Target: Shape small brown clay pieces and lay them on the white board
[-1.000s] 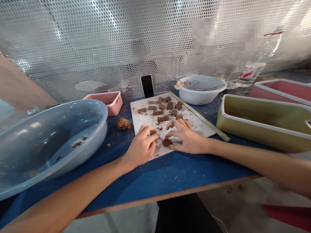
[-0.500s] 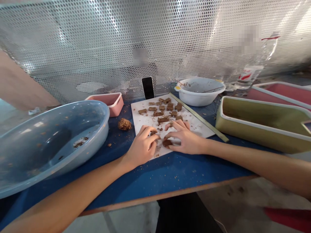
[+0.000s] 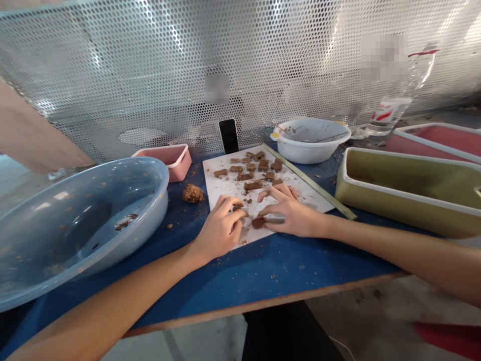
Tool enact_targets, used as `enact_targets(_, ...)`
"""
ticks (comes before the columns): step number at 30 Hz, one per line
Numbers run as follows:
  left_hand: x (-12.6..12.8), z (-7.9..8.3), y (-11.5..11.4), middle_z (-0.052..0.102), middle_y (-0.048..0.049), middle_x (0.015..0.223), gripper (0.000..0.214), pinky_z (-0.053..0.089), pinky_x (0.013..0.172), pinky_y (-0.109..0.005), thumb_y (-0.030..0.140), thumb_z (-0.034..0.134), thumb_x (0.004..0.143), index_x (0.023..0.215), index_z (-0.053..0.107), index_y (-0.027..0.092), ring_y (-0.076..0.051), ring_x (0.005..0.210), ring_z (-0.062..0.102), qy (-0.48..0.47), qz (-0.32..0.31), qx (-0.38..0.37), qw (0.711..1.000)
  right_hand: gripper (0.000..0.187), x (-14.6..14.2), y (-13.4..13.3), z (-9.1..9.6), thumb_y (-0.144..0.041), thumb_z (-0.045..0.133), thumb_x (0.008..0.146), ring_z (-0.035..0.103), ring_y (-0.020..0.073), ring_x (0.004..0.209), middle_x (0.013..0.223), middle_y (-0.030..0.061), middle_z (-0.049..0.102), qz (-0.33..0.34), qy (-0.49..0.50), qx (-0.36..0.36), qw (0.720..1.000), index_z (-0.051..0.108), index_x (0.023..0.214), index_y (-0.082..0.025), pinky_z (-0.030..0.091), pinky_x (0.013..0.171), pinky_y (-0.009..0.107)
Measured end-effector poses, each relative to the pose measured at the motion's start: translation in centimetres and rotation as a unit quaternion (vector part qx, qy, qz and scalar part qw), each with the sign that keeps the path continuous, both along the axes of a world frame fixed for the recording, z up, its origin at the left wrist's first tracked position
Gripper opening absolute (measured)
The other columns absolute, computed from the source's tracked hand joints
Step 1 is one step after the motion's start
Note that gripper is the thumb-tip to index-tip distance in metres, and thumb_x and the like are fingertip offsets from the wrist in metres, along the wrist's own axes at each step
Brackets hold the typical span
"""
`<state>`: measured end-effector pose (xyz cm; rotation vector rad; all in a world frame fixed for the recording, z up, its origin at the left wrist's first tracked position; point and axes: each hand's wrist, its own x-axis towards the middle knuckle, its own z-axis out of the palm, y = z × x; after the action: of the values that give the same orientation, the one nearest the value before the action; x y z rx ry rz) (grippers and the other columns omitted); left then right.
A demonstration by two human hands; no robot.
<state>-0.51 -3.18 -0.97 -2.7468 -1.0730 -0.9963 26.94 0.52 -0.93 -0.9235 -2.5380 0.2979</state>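
Here, head view: left hand [image 3: 221, 226] curled on the white board [image 3: 225, 188], fingertips nipping a small clay scrap [image 3: 237, 206]. Right hand [image 3: 291, 214] just beside it, fingers half spread, thumb and forefinger pinching a flat clay lump [image 3: 258, 222] between the two hands. Cut clay pieces [image 3: 251, 170] lie beyond the fingers — a clay ball [image 3: 192, 193] left of the left hand.

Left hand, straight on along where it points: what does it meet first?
Probably the small brown piece right at the fingertips of the left hand, on the white board; past that, fingers of the right hand. Depth is unclear.
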Motion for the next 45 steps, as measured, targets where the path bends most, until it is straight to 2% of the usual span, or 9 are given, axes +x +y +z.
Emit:
enact_targets(6, 0.0, -0.1, 0.1, 0.067, -0.0125, 0.117, 0.028, 0.061, 0.099, -0.05, 0.002, 0.052, 0.101, 0.101, 0.075, 0.018, -0.028, 0.114, 0.061, -0.001, -0.001, 0.006, 1.0, 0.027, 0.6, 0.7, 0.2, -0.035, 0.062, 0.111, 0.044, 0.0398, 0.141, 0.153, 0.0106, 0.058, 0.046, -0.031, 0.045, 0.997, 0.085, 0.125, -0.039, 0.038, 0.112, 0.062)
enact_targets(9, 0.0, -0.1, 0.2, 0.067, -0.0128, 0.118, 0.029, 0.061, 0.099, -0.049, 0.001, 0.052, 0.101, 0.103, 0.076, 0.017, -0.028, 0.114, 0.061, -0.002, -0.001, 0.008, 1.0, 0.024, 0.3, -0.1, 0.5, -0.039, 0.069, 0.106, 0.05, 0.0387, 0.138, 0.148, 0.012, 0.061, 0.004, -0.005, 0.034, 0.999, 0.082, 0.124, -0.033, 0.039, 0.112, 0.062)
enact_targets(13, 0.0, -0.1, 0.2, 0.067, -0.0127, 0.118, 0.029, 0.061, 0.1, -0.05, 0.001, 0.052, 0.1, 0.103, 0.076, 0.017, -0.029, 0.116, 0.062, -0.002, -0.002, 0.009, 1.0, 0.032, -0.8, -1.7, 0.5, -0.054, 0.083, 0.093, 0.055, 0.0411, 0.132, 0.136, 0.0138, 0.066, -0.089, 0.025, 0.055, 0.994, 0.081, 0.104, -0.024, 0.041, 0.11, 0.065)
enact_targets(18, 0.0, 0.0, 0.1, 0.068, -0.0125, 0.118, 0.028, 0.062, 0.1, -0.051, 0.002, 0.053, 0.1, 0.103, 0.076, 0.018, -0.029, 0.115, 0.062, -0.001, 0.001, 0.002, 1.0, 0.033, -1.7, -2.3, -0.2, -0.055, 0.088, 0.091, 0.055, 0.0417, 0.13, 0.131, 0.0147, 0.069, -0.091, 0.022, 0.08, 0.992, 0.08, 0.094, -0.023, 0.042, 0.107, 0.066)
enact_targets(24, 0.0, -0.1, 0.1, 0.067, -0.0129, 0.12, 0.028, 0.062, 0.101, -0.05, 0.003, 0.053, 0.101, 0.103, 0.076, 0.018, -0.029, 0.116, 0.061, 0.001, 0.0, 0.004, 1.0, 0.022, -1.7, -1.8, -0.2, -0.047, 0.082, 0.097, 0.052, 0.0419, 0.134, 0.138, 0.0147, 0.065, -0.096, 0.024, 0.053, 0.994, 0.082, 0.096, -0.025, 0.044, 0.108, 0.065)
enact_targets(28, 0.0, -0.1, 0.2, 0.067, -0.0123, 0.119, 0.028, 0.061, 0.101, -0.049, 0.001, 0.054, 0.1, 0.104, 0.077, 0.018, -0.029, 0.115, 0.062, -0.003, 0.0, 0.007, 1.0, 0.016, -1.1, -1.0, 0.3, -0.043, 0.08, 0.097, 0.049, 0.0414, 0.139, 0.144, 0.0123, 0.062, -0.054, 0.012, 0.0, 0.998, 0.084, 0.104, -0.029, 0.04, 0.113, 0.067)
enact_targets(34, 0.1, -0.1, 0.1, 0.068, -0.0126, 0.118, 0.028, 0.061, 0.101, -0.048, 0.0, 0.053, 0.1, 0.104, 0.077, 0.016, -0.029, 0.114, 0.061, -0.004, -0.003, 0.013, 1.0, 0.038, -1.0, -0.7, 0.4, -0.047, 0.09, 0.088, 0.049, 0.0414, 0.14, 0.148, 0.0124, 0.061, -0.041, 0.013, -0.019, 0.999, 0.081, 0.121, -0.03, 0.039, 0.116, 0.069)
enact_targets(39, 0.1, -0.2, 0.1, 0.068, -0.0127, 0.119, 0.028, 0.06, 0.102, -0.047, 0.001, 0.054, 0.101, 0.104, 0.076, 0.016, -0.029, 0.116, 0.06, -0.002, -0.003, 0.009, 1.0, 0.012, -1.7, -1.0, 0.3, -0.04, 0.084, 0.095, 0.046, 0.0414, 0.146, 0.15, 0.0108, 0.059, -0.058, 0.028, -0.033, 0.997, 0.086, 0.104, -0.031, 0.039, 0.119, 0.069)
enact_targets(45, 0.0, -0.2, 0.1, 0.068, -0.0121, 0.118, 0.028, 0.06, 0.1, -0.045, 0.0, 0.054, 0.099, 0.104, 0.077, 0.017, -0.028, 0.115, 0.061, -0.004, -0.001, 0.013, 1.0, 0.023, -1.4, -0.9, 0.4, -0.045, 0.089, 0.092, 0.042, 0.0448, 0.151, 0.158, 0.0095, 0.057, -0.054, 0.017, -0.034, 0.998, 0.086, 0.11, -0.032, 0.038, 0.123, 0.073)
